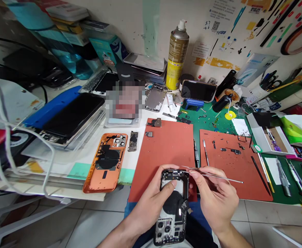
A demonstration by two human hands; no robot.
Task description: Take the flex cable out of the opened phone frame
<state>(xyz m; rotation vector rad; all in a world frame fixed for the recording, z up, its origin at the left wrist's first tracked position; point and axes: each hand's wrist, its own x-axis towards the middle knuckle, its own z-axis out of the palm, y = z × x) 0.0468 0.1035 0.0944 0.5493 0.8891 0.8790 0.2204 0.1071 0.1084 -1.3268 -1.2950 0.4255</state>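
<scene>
My left hand [154,199] grips an opened black phone housing [175,210], with the thumb lying over its inner face. The housing is tilted above my lap, with its camera rings at the lower end and small parts and flex cables along its top and right edge. My right hand [215,196] pinches a slim metal tool [228,178], whose exact kind I cannot make out. Its thin tip is near the housing's top right corner, and its other end points right. My right fingertips are close to that corner; whether they touch it is unclear.
An orange phone housing [107,162] and a logic board [132,141] lie on the left. Red mats [166,148] bear camera modules [154,122], a screwdriver [196,153] and small parts. Tweezers [282,177] lie right; a spray can [177,55] and propped phone [198,90] stand behind.
</scene>
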